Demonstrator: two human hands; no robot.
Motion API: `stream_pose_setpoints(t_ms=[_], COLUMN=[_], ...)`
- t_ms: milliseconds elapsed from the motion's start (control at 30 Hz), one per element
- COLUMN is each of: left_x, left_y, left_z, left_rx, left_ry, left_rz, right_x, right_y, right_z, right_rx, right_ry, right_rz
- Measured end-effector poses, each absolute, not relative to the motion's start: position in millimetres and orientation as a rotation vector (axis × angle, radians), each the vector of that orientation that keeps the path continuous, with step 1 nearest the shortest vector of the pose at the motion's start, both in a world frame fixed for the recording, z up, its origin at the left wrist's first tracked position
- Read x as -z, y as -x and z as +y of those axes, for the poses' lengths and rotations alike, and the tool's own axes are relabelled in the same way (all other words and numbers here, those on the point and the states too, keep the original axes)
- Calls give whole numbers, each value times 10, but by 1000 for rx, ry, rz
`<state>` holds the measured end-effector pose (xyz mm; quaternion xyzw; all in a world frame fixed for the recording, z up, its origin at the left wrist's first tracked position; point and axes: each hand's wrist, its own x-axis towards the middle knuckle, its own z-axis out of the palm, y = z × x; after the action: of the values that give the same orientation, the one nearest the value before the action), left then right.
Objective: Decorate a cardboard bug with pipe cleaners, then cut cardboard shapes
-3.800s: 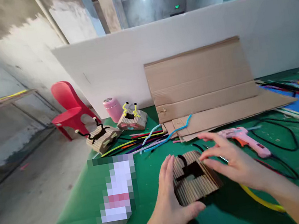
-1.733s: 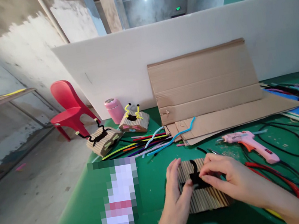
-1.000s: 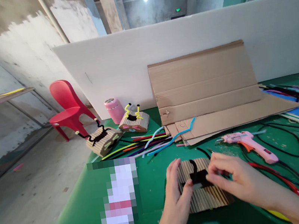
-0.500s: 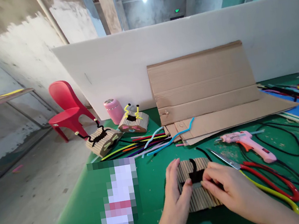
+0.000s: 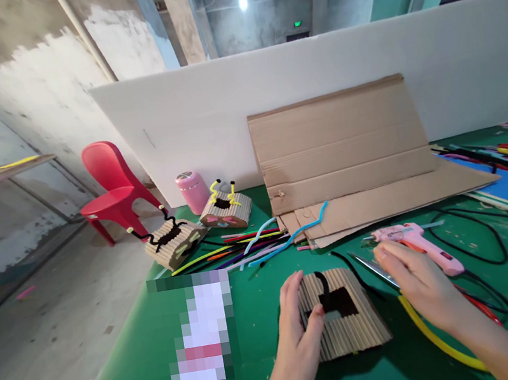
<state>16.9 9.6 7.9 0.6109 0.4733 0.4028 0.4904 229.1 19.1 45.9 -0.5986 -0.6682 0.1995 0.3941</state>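
A corrugated cardboard piece (image 5: pixel 348 332) with a black pipe cleaner (image 5: pixel 331 296) fixed on top lies on the green table (image 5: pixel 134 376). My left hand (image 5: pixel 299 334) holds its left edge, fingers along the side and thumb on the black strip. My right hand (image 5: pixel 415 280) is off the piece, stretched flat to the right above the scissors (image 5: pixel 370 264). Its fingertips are close to the pink glue gun (image 5: pixel 419 239), and nothing shows in them. The scissors' yellow and red handles (image 5: pixel 440 345) stick out under my wrist.
Folded cardboard sheets (image 5: pixel 343 144) lean on a white board (image 5: pixel 221 105) at the back. Loose coloured pipe cleaners (image 5: pixel 243 246), two finished cardboard pieces (image 5: pixel 173 241) (image 5: pixel 227 210) and a pink cup (image 5: pixel 190 190) sit left. A black cable (image 5: pixel 480 231) loops right. A red chair (image 5: pixel 111 187) stands off the table.
My right hand has left the black pipe cleaner and moved right, over the scissors toward the glue gun. The left hand has stayed on the cardboard piece.
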Motion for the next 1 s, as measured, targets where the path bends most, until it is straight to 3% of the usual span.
stream_pose_setpoints(t_ms=[200, 467, 1000], left_x=[-134, -66, -79], left_y=[-161, -161, -208], left_z=[107, 112, 109], left_rx=[-962, -1008, -1008], left_ry=[-1414, -1434, -1361], left_rz=[1158, 1134, 1117], right_x=[-367, -598, -594], right_y=[-2557, -2016, -1743], right_z=[282, 162, 272], right_rx=[-230, -826, -640], right_ry=[1754, 1146, 1128], right_rz=[-1748, -2038, -2293])
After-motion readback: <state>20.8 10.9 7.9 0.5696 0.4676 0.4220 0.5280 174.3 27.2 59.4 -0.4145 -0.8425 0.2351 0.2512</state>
